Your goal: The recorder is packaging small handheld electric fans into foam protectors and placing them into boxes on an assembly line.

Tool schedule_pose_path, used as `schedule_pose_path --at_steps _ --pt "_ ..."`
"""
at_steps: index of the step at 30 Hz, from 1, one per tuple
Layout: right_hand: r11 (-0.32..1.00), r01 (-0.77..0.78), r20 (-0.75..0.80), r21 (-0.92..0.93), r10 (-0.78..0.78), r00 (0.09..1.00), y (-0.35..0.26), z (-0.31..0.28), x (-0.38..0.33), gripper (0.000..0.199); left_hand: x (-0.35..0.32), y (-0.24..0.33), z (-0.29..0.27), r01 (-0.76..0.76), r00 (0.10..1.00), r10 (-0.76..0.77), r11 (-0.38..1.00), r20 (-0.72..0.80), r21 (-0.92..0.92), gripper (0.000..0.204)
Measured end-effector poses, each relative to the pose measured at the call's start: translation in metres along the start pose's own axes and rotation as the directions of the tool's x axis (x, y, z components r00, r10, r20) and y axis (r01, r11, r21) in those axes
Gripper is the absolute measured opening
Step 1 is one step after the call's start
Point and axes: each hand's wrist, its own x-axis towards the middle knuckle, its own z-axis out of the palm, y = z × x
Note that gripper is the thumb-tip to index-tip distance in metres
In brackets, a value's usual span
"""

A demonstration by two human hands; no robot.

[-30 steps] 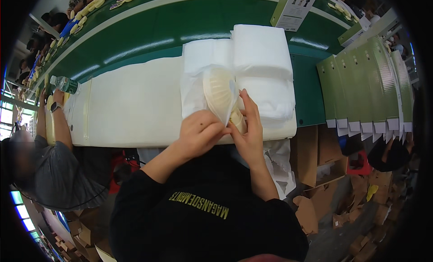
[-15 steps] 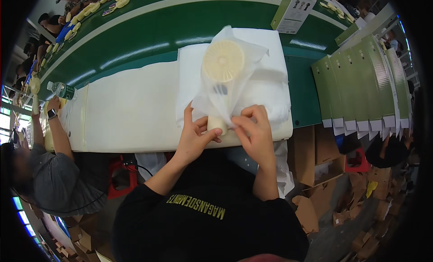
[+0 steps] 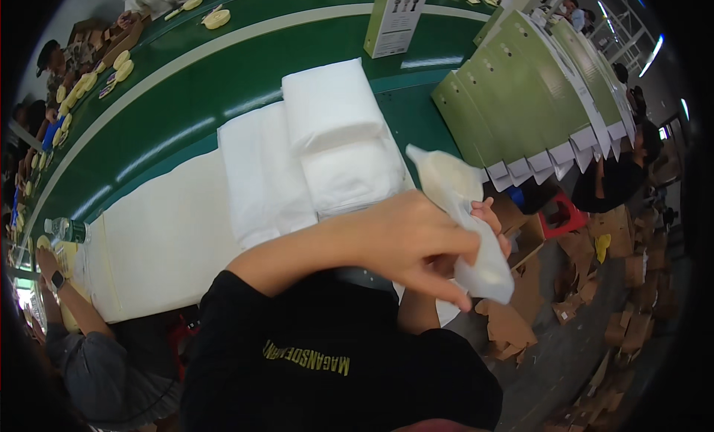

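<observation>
The left hand (image 3: 405,242) pinched a pale round fan bagged in clear plastic (image 3: 462,218) beyond the desk's (image 3: 156,246) right edge, largely hiding the right hand (image 3: 491,218), whose grip was unclear.

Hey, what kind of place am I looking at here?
Most likely a factory packing line. A long green conveyor belt runs past seated workers, a row of flat green cartons stands at its edge, and the person's hands hold a pale yellow item in a clear plastic bag beside a stack of white bags.
</observation>
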Motion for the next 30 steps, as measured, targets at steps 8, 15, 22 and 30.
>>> schedule_pose_path --at_steps 8,15,22,30 --pt "0.908 -0.314 -0.022 0.279 0.333 0.943 -0.052 -0.027 0.030 0.046 0.188 -0.148 0.000 -0.044 0.999 0.015 0.579 0.043 0.814 0.061" --pt "0.674 -0.148 -0.041 0.723 0.257 0.966 -0.067 -0.107 0.124 0.037 0.168 -0.125 -0.028 -0.110 0.994 0.076 0.476 0.084 0.873 0.073" --pt "0.910 0.396 -0.639 0.127 -0.230 0.734 -0.063 0.013 0.231 0.056 0.096 -0.070 -0.085 0.059 0.980 0.089 0.717 -0.175 0.694 0.062" --pt "0.875 0.351 0.507 -0.335 -0.146 0.849 0.008 0.059 0.140 0.050 -0.012 -0.092 -0.214 0.595 0.673 -0.297 0.761 -0.678 0.257 0.060"
